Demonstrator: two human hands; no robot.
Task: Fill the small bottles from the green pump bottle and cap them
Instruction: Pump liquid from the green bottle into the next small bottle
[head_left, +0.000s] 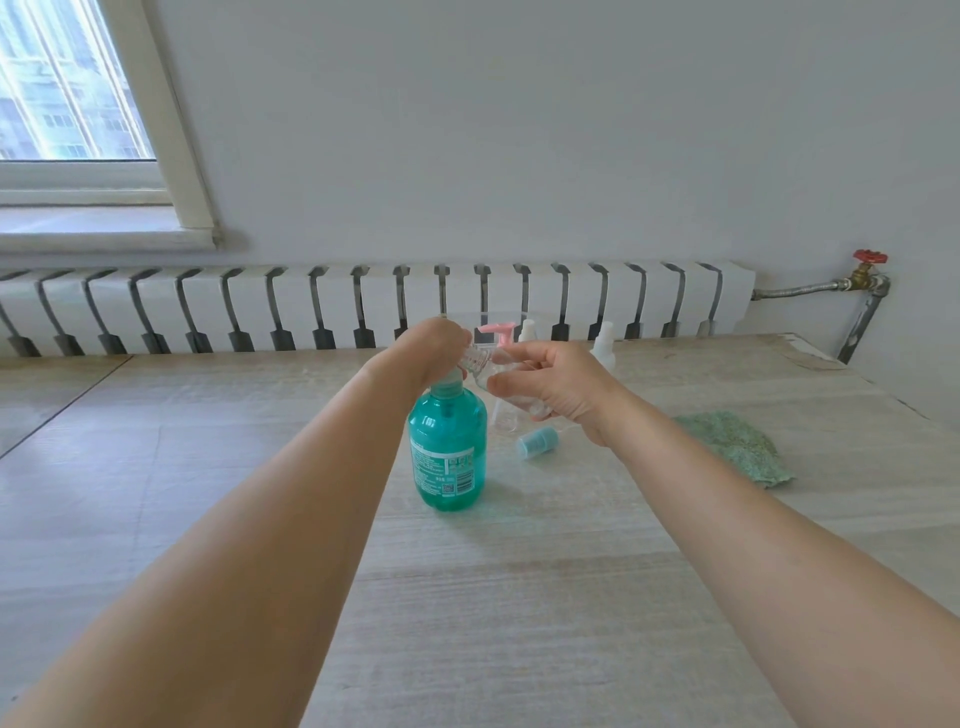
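While the left hand (434, 345) presses the round green plastic pump bottle (448, 447), the right hand's (550, 387) grip holds a small, light, slippery clear plastic bottle (488, 366) by its middle.

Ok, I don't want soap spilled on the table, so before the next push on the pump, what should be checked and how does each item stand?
1. Green pump bottle upright on the table: ok.
2. Left hand on the pump head: ok, it covers the top.
3. Small clear bottle gripped by the right hand: ok, fingers curl round it.
4. Its open mouth tilted toward the pump: ok.
5. Nozzle lined up inside the mouth: cannot tell, the left hand hides it.
6. A cap ready nearby: ok, a blue cap lies beside the green bottle.
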